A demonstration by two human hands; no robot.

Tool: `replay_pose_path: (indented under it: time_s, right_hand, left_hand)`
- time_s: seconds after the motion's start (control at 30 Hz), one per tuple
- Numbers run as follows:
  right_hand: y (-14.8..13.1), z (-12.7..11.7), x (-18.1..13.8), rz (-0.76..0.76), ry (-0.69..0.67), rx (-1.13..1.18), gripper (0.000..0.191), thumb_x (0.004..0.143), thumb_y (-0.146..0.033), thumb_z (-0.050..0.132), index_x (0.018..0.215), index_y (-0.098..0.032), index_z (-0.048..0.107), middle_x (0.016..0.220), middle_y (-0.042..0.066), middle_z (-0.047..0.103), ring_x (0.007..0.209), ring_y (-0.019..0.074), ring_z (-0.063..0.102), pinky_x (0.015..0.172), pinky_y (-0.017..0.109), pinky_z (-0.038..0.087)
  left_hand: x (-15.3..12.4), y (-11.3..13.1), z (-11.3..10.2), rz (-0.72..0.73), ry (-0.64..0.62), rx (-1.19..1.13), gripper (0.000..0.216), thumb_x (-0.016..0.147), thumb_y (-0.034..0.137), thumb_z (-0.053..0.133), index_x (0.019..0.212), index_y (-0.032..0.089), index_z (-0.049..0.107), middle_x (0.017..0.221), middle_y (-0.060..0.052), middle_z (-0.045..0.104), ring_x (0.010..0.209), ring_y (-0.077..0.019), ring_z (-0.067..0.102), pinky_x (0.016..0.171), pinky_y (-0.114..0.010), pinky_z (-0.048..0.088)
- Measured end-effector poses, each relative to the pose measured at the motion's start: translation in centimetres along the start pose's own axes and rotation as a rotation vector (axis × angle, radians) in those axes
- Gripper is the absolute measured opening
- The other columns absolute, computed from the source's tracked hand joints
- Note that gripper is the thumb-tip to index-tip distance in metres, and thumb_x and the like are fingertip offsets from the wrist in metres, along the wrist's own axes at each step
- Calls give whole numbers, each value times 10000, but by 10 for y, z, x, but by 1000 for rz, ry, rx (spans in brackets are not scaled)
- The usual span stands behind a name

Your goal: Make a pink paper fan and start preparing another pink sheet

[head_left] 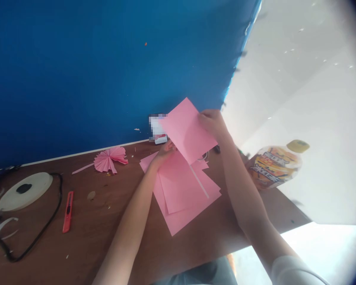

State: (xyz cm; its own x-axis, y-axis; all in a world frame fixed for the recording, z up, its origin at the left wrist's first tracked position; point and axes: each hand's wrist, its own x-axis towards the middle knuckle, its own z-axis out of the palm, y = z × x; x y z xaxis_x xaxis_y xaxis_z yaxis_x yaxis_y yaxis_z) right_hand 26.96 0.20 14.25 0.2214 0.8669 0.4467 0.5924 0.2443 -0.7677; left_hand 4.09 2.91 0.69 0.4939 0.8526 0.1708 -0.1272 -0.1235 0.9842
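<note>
My right hand (212, 120) is closed on the right edge of a square pink paper sheet (188, 132), which it lifts at a tilt above the table. By the lower left edge of that sheet is my left hand (165, 152), its fingers loosely apart and partly hidden behind the paper. Beneath both hands lies an uneven stack of pink paper sheets (176, 194). A narrow pale strip (199, 181) runs across the stack, with one end under the raised sheet.
On the brown table (106, 213) to the left are a pleated pink paper fan (109, 159), a red box cutter (68, 211) and a round white disc (26, 192) with a black cord. A yellow-capped bottle (274, 166) stands right, and a blue wall (106, 71) rises behind.
</note>
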Motion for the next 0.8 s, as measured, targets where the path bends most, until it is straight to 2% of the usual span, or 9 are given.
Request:
replay_pose_path:
  time_s: [0.13,0.23,0.33,0.43,0.53,0.67,0.73,0.8]
  right_hand:
    - [-2,19,-1,11,-99,-55,256,750,-308,473,777,-157,678,622,45,580,633,175,526,581,286,410]
    - [0,25,-1,23,-101,-100,232,733,-277,488,769,-160,685,659,49,602,665,184,534,613,294,409]
    - [2,25,1,39,-108,-109,228,740,-279,491,769,-166,686,696,48,615,676,181,532,631,297,411]
    - [4,25,2,36,-151,-75,235,749,-307,494,763,-168,682,691,39,610,656,168,525,613,292,415]
    - [9,23,5,67,-145,-12,232,747,-307,485,756,-162,666,669,39,608,631,160,538,603,289,440]
    - [23,9,12,148,15,58,288,768,-323,444,892,-157,645,769,80,653,689,188,612,670,333,503]
    - [30,0,14,178,151,0,373,794,-341,405,1036,-156,619,911,120,659,840,234,634,776,401,509]
    - [34,-7,14,177,299,-78,509,808,-356,396,1266,-156,495,1183,176,578,1105,297,562,904,480,459]
  left_hand:
    - [-4,1,-5,-28,50,-125,604,757,635,585,1192,216,603,1218,-132,614,1164,-284,544,967,-412,413]
    - [-5,0,-6,36,-34,-271,706,720,744,512,1174,212,610,1229,-141,606,1177,-286,542,973,-422,416]
    - [-3,0,-4,-8,-87,-305,627,692,613,671,1155,194,622,1201,-143,623,1138,-279,568,979,-424,415]
    - [0,-3,-3,-94,-23,-286,475,679,384,768,1080,153,657,1140,-139,651,1045,-250,609,959,-409,427]
    - [4,-7,-3,-116,79,-311,376,681,288,768,1009,131,673,1059,-120,674,938,-196,628,899,-358,458]
    - [9,-7,-7,-149,239,-458,247,661,206,767,870,132,659,845,-52,677,731,-117,608,745,-267,483]
    - [10,-5,-8,-151,302,-552,187,645,155,757,784,128,634,771,-33,653,694,-103,595,707,-244,479]
    - [10,-1,-10,-132,328,-615,143,651,120,724,741,130,613,737,-20,630,687,-90,586,701,-226,472]
